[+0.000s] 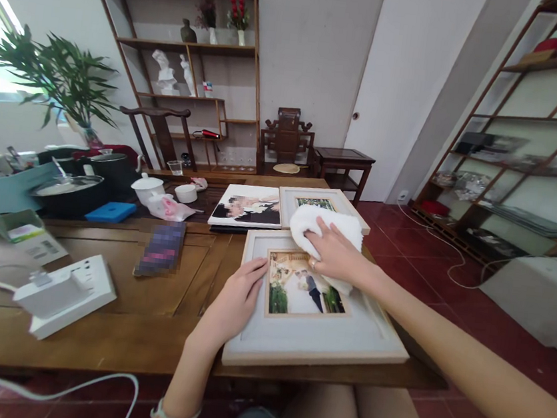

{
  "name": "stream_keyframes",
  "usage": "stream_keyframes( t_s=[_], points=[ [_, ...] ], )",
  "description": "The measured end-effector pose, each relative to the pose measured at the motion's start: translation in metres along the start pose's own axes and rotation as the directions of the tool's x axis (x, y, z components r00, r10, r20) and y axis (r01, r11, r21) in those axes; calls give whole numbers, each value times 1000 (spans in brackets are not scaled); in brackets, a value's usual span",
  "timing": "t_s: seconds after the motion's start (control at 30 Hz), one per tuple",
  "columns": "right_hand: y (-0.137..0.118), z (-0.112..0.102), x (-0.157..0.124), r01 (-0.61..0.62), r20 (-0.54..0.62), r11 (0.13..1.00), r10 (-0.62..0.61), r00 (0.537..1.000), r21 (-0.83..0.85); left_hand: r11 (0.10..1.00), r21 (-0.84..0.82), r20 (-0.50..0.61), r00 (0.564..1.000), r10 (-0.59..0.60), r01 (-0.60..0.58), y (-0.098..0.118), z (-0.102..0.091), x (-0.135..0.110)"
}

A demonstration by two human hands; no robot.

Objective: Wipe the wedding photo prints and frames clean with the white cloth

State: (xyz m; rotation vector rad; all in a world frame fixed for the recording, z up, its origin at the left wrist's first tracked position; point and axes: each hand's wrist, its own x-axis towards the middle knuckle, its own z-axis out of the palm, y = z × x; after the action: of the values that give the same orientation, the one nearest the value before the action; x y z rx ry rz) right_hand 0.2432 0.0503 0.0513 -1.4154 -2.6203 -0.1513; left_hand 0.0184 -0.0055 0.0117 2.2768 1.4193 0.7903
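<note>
A light wooden picture frame (pixel 314 337) with a wedding photo lies flat at the near right of the wooden table (pixel 144 328). My left hand (pixel 235 301) rests flat on its left side, fingers stretched out and together. My right hand (pixel 331 252) presses a white cloth (pixel 317 223) onto the upper right part of the frame's glass, fingers laid over the cloth. Behind it lie a second framed picture (pixel 294 201) and a photo album (pixel 247 207).
A white power strip (pixel 68 292) with cables lies at the near left. Dark pots (pixel 67 188), a white lidded cup (pixel 147 187), a blue box (pixel 110 211) and a potted plant (pixel 57 76) stand at the left. Shelves line the back wall and right side.
</note>
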Motion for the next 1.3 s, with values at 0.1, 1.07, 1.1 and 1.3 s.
stream_keyframes(
  t_s=[0.1,1.07,1.1,1.3],
  points=[
    [-8,5,13,73,40,997,-73,997,2,1000,-4,-5,1000,10,-10,-1,0,0],
    [0,-12,-19,-28,76,986,15,997,166,999,-44,-29,1000,-4,3,1,0,0],
    [-9,-11,-14,-15,72,985,2,997,170,998,-58,-51,999,5,-8,2,0,-1],
    [-87,-10,-31,226,148,962,-248,957,155,988,-138,-205,978,35,-64,-2,0,-3]
  ],
)
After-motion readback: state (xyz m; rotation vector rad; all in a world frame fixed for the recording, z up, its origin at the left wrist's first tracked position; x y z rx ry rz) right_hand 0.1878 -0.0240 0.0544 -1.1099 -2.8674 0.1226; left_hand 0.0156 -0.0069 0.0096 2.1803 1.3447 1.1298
